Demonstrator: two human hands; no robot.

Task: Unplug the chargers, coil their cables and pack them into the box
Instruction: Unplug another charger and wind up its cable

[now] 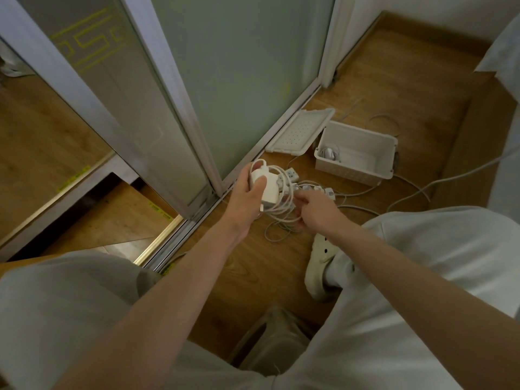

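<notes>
The left hand [247, 190] is recorded above the wooden floor [394, 88], its grip closed round a white charger [268, 187]: the thumb is laid across the upper face and the fingers are wrapped behind the block. The charger's cable [281, 213] is seen looped several times about the block, with slack loops hanging to the floor beneath. The right hand [316, 211] is positioned just beside the charger, on its right; its grip is curled down onto the lower loops of the cable, the fingertips being largely hidden by the back of the hand. A white box [363, 170] is noted standing open on the floor beyond the hands and to the right, apart from the held charger. A second charger [327, 153] with its lead gathered is observed inside the box at its left end. The lid [298, 133] is found lying just left of the box, against the track of the sliding door [239, 66]. A power strip [327, 190] is seen on the floor between the hands and the box, partly hidden by the held charger. A pale shoe [318, 266] is visible under the right forearm.
</notes>
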